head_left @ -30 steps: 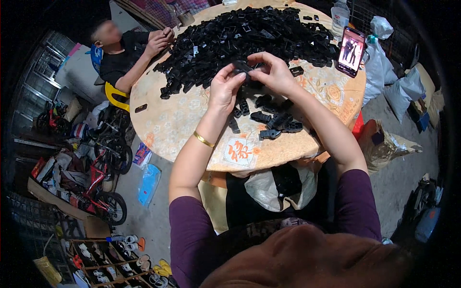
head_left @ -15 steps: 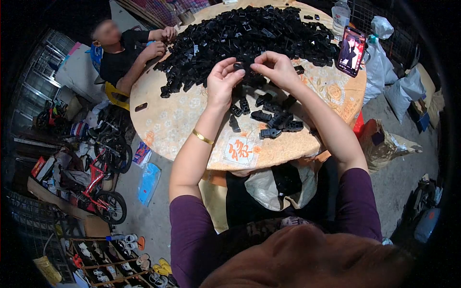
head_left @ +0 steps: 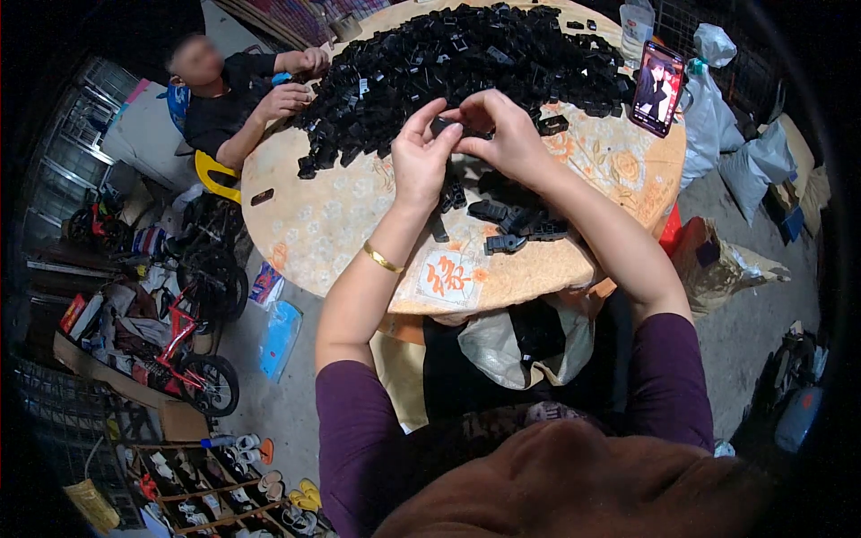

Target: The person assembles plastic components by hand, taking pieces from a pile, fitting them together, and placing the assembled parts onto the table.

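Black plastic part (head_left: 441, 126), in the head view, sits between both hands above the table's near half, largely covered by fingers. The left hand (head_left: 421, 161) pinches it between thumb and fingers; the right hand (head_left: 507, 134) curls close against it, though I cannot tell whether it grips too. From the hands, a heap of black parts (head_left: 395, 81) spreads towards twelve o'clock, a clear bottle (head_left: 636, 34) stands at two, and a lit smartphone (head_left: 657, 90) leans just below it. Loose black parts (head_left: 507, 218) lie at five o'clock, partly hidden by the right forearm. A co-worker's hands (head_left: 285, 101) rest at the heap's edge near ten. Half a second ago the right fingertips were apart from the left hand; now they meet.
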The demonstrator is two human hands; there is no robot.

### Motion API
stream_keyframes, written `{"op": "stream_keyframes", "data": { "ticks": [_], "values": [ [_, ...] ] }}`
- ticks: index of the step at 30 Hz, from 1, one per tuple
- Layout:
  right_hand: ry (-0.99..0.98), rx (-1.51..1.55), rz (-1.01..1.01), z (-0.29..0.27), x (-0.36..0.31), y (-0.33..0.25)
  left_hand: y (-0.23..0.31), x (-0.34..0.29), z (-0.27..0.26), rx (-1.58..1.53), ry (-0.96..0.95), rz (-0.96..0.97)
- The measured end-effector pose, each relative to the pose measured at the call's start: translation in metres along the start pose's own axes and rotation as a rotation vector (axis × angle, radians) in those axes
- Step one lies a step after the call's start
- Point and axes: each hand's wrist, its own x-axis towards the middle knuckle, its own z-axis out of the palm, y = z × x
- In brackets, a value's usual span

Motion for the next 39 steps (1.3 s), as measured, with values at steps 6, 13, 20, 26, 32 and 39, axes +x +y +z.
{"op": "stream_keyframes", "data": {
  "ticks": [6,13,20,26,32,39],
  "values": [
    [-0.227,0.322,0.424,-0.046,0.02,0.055,0.015,-0.007,0.001,0.127,-0.358,-0.081],
    [-0.422,-0.549,0.316,-0.082,0.006,0.086,0.014,-0.026,0.016,0.691,-0.823,-0.095],
    [-0.627,-0.774,0.453,-0.078,0.016,0.082,-0.018,-0.011,0.0,1.065,-0.482,0.075],
    [-0.309,0.158,0.454,-0.065,0.02,0.042,-0.017,-0.014,-0.004,1.057,-0.58,0.097],
    [-0.438,0.63,0.612,-0.043,0.013,0.029,-0.01,-0.013,-0.004,1.051,-0.585,0.042],
    [-0.589,-0.173,0.182,-0.029,0.002,0.048,-0.011,-0.015,-0.015,1.308,-0.606,0.205]
  ]
}}
